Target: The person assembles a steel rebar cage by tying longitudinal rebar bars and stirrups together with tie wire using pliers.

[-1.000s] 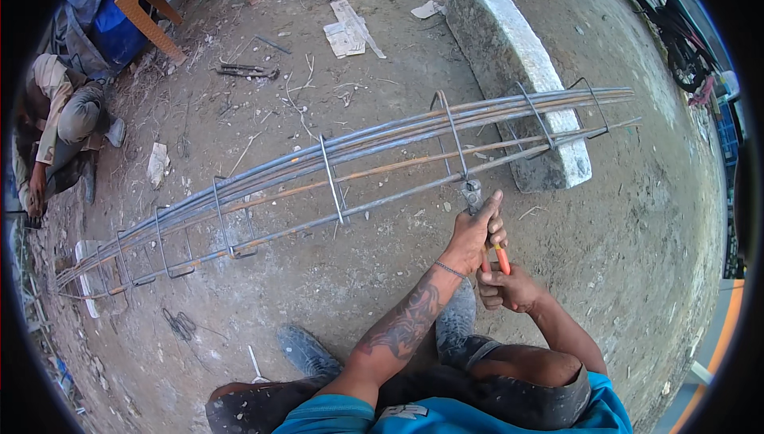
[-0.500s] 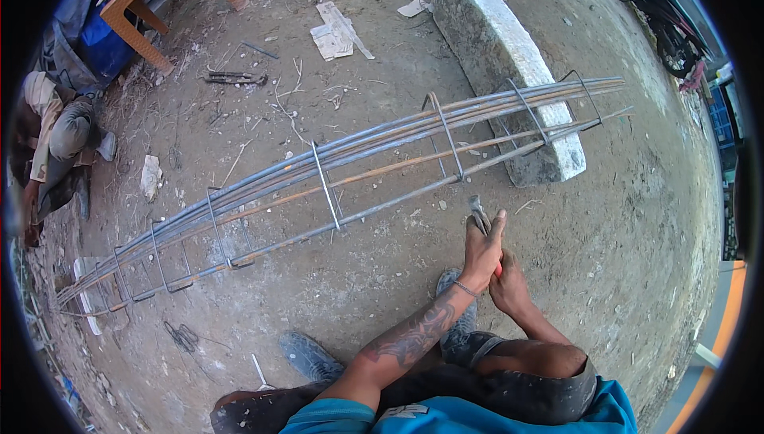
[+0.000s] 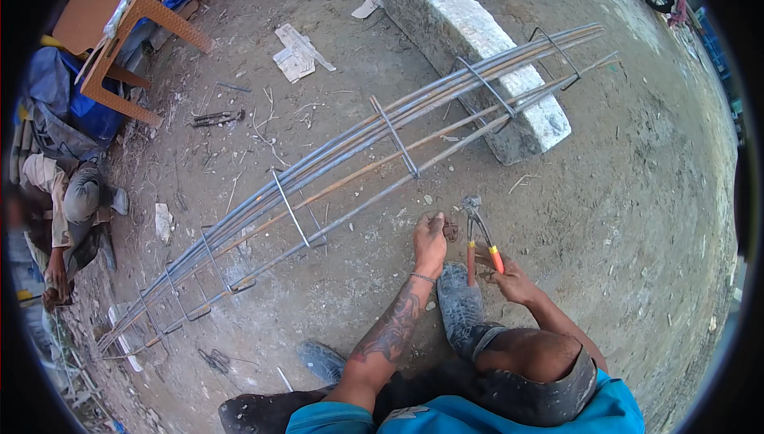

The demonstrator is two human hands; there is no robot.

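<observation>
You are holding a pair of pincers (image 3: 477,236) in your right hand (image 3: 509,281), its grip closing around the orange handles with the steel head pointing away from you, just above the dirt ground (image 3: 637,195). Your left hand (image 3: 430,243) is reaching down beside it, fingers pinching narrowly at the ground; a small rusty piece (image 3: 451,231) is lying between that grip and the pincer head, and you cannot tell whether the fingers are touching it. Just beyond both grips, the long rebar cage (image 3: 350,155) is lying across the ground, its bars ringed by square stirrups, its far end resting against a pale concrete block (image 3: 454,28) ahead and to the right of your right grip. Directly below your hands your grey shoe (image 3: 459,306) is planted. Well off to the left of your left grip, an orange plastic chair (image 3: 119,36) is lying tipped, and another person (image 3: 68,211) is crouching at the rim. Scraps of paper (image 3: 294,53) are lying far ahead of the left grip.
</observation>
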